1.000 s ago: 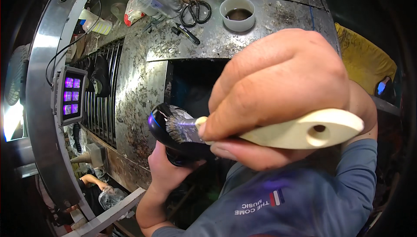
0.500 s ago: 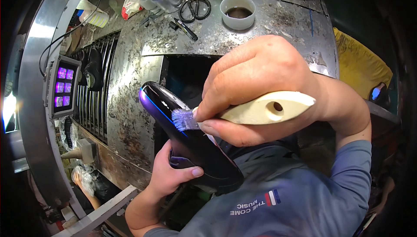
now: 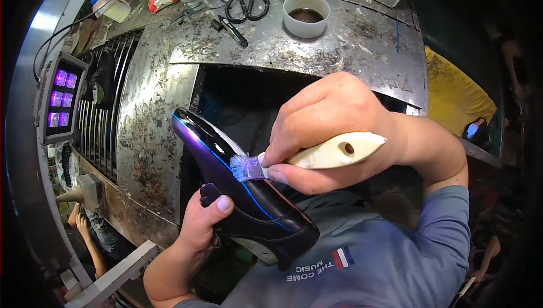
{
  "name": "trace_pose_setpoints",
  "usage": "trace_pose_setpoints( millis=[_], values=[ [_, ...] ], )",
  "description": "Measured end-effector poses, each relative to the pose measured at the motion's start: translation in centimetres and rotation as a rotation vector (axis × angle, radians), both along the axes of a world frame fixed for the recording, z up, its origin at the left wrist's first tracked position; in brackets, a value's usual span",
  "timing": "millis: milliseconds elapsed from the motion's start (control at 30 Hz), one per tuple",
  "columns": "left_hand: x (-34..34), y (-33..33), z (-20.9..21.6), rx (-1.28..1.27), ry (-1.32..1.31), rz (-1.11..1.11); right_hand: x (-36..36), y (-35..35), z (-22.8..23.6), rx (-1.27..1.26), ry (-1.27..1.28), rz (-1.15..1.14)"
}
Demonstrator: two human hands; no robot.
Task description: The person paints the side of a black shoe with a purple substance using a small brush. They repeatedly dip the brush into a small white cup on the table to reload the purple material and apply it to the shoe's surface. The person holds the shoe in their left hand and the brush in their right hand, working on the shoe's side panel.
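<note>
My left hand [image 3: 201, 217] grips a black shoe [image 3: 243, 203] at its opening, with the thumb over the rim. The shoe lies on its side, toe pointing up and left, heel near my shirt. A thin line along its sole edge glows blue, and purple light falls on the toe. In my right hand [image 3: 334, 116] is a flat paintbrush [image 3: 334, 152] with a cream wooden handle, pinched close to its bristles. Its pale bristles touch the shoe's sole edge around mid-length. My left fingers are partly hidden behind the shoe.
A white cup of dark liquid [image 3: 306, 17], black-handled scissors [image 3: 248, 6] and a black marker [image 3: 232, 31] lie on the stained metal bench [image 3: 147, 104]. Left stands a purple-lit lamp [image 3: 61, 99] beside a barred rack [image 3: 104, 130] with dark shoes. Another person's hand [image 3: 83, 229] shows lower left.
The shoe has rolled, showing more of its side and opening. My left thumb has shifted onto the opening's rim. The brush sits farther toward the heel; the whole view has shifted slightly.
</note>
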State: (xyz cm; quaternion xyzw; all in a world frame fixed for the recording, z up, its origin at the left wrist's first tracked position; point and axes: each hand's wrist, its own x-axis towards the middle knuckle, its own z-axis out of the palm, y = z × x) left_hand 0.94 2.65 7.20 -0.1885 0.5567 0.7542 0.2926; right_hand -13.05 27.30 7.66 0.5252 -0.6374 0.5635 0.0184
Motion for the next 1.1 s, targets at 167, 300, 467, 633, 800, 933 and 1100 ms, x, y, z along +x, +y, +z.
trace_pose_setpoints(
  millis=[167,300,467,633,800,933,1100],
  values=[
    [0.0,0.1,-0.1,0.06,-0.008,0.093,0.5,0.1,-0.4,0.025,-0.043,0.045],
    [-0.2,-0.2,-0.9,0.092,-0.024,0.101,0.4,0.9,-0.1,0.091,-0.13,0.098],
    [1.0,-1.4,-2.8,0.124,-0.04,0.196,-5.2,3.5,0.7,0.081,0.018,-0.346],
    [1.4,-1.4,-3.0,0.089,-0.04,0.246,-13.2,6.7,-2.4,0.564,-0.044,-0.879],
    [1.3,-1.2,-2.8,0.074,-0.029,0.264,-15.6,5.8,-5.7,0.866,0.107,-0.952],
    [1.5,-1.2,-2.4,0.052,-0.005,0.279,-15.1,5.4,-4.0,0.628,0.195,-0.972],
    [1.2,-1.3,-2.2,0.078,-0.005,0.289,-14.5,6.3,-3.3,0.397,0.254,-0.967]
  ],
)
